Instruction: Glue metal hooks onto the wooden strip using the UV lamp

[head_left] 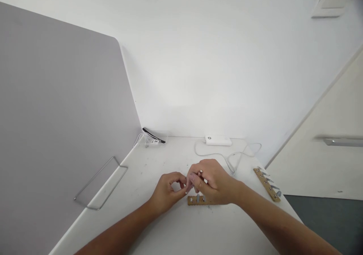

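Observation:
My left hand [167,192] and my right hand [212,181] meet above the white table. In the fingers of my right hand is a small shiny metal piece [201,171]; only its end shows, so its kind is unclear. The thumb and forefinger of my left hand are pinched right against the right fingertips, and whatever lies between them is too small to make out. Just below the hands lies a wooden strip [193,201] with holes and a bolt [197,198] standing in it. The right hand hides the strip's right part.
A second wooden strip [266,185] with several bolts lies near the table's right edge. At the back are a white power bank [218,140] with a cable [211,154], and a clear tray [159,137]. A bent wire frame [113,190] juts over the left edge.

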